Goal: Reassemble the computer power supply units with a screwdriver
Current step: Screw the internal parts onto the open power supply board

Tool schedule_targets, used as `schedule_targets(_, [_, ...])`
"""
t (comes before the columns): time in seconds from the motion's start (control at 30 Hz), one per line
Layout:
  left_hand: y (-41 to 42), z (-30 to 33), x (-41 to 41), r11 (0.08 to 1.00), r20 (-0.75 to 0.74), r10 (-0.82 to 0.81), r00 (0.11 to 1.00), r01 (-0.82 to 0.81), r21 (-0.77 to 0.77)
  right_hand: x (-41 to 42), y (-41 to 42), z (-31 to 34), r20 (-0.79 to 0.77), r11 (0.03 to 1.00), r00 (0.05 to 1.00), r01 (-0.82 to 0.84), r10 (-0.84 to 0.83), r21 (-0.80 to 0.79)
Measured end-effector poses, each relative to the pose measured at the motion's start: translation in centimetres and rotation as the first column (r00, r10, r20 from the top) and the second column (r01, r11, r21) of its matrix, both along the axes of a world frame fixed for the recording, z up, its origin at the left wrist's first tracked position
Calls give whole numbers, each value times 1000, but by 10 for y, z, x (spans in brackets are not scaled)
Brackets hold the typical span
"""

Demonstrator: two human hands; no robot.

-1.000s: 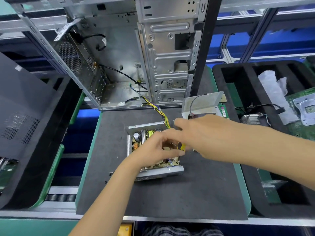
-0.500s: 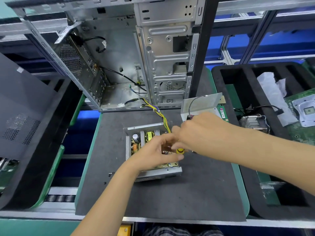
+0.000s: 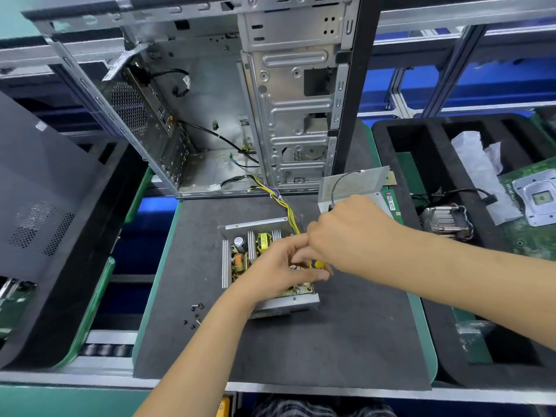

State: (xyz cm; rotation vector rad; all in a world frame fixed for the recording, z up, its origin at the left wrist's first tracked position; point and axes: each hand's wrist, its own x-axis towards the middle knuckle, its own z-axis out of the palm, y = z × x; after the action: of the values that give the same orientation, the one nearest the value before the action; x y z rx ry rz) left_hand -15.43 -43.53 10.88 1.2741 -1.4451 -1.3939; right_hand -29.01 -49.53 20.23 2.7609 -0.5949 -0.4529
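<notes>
Hands (image 3: 319,254) shifted little, screws (image 3: 195,315) beside power supply (image 3: 264,266)

I see the open PSU (image 3: 255,260) mid-bench (image 3: 331,341), my left hand (image 3: 276,272) resting on its board. My right hand (image 3: 349,236) has its grip closed around a yellow screwdriver (image 3: 317,264) over the unit's right side. Loose screws (image 3: 195,314) lie near the left edge; an open case (image 3: 240,115) stands at the far edge.
</notes>
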Motion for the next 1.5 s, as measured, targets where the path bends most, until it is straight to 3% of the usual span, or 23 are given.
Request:
schedule_targets(0.2, [-1, 1, 12, 999, 36, -48, 998, 48, -13, -8, 3, 8, 18, 984, 999, -44, 41, 175])
schedule_targets(0.3, [1, 1, 13, 996, 31, -82, 996, 83, -22, -6, 6, 7, -1, 990, 996, -89, 89, 111])
schedule_targets(0.57, [7, 4, 9, 992, 61, -124, 990, 124, 1, -7, 8, 1, -47, 999, 999, 27, -25, 44])
schedule_targets(0.77, [17, 5, 13, 998, 319, 6, 948, 13, -59, -6, 21, -20, -189, 985, 977, 122, -97, 126])
schedule_targets(0.9, [41, 8, 44, 978, 362, 206, 909, -176, -115, -39, -9, -8, 36, 953, 969, 235, -245, 189])
schedule_targets(1.07, [62, 3, 66, 946, 339, 317, 886, -320, -50, -57, -64, -21, 209, 833, 825, 447, -524, 326])
schedule_targets(1.27, [59, 4, 70, 939, 288, 341, 895, -341, -52, -26, -83, -65, 108, 884, 884, 435, -456, 174])
schedule_targets(1.37, [58, 8, 73, 935, 206, 354, 912, -350, -57, -19, -83, -62, 160, 902, 891, 404, -425, 151])
schedule_targets(1.43, [58, 11, 76, 922, 132, 387, 913, -380, -73, -22, -83, -47, 300, 870, 821, 421, -486, 258])
schedule_targets(1.5, [56, 15, 80, 900, 63, 434, 899, -430, -68, -23, -79, -24, 493, 810, 651, 382, -577, 444])
